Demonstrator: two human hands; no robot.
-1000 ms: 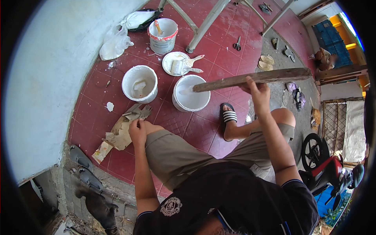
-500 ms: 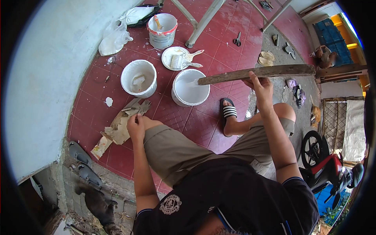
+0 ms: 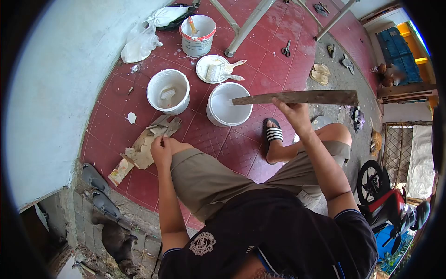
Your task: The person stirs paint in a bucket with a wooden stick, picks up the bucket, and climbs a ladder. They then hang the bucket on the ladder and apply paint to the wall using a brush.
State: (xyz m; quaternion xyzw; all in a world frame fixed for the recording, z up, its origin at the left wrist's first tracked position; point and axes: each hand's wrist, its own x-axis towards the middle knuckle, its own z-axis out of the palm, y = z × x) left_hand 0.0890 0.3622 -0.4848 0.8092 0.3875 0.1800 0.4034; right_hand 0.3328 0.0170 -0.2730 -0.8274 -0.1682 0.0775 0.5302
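Note:
My right hand is closed around a long flat wooden stick. The stick's far end reaches over the rim and into a white bucket of white paint. My left hand rests by my left knee with its fingers curled; whether anything is in them is hidden. Beside that hand lies a torn, paint-stained piece of cardboard on the tiles. Left of the paint bucket stands a second white bucket with a brush in it.
Paintbrushes lie on a white lid behind the paint bucket. A red-rimmed bucket, scissors and metal legs stand farther back. A dark cat lies at lower left; a motorbike is at right.
My right hand and the stick have shifted left and lower, and the stick lies at a flatter angle over the bucket. My left hand stays by the knee.

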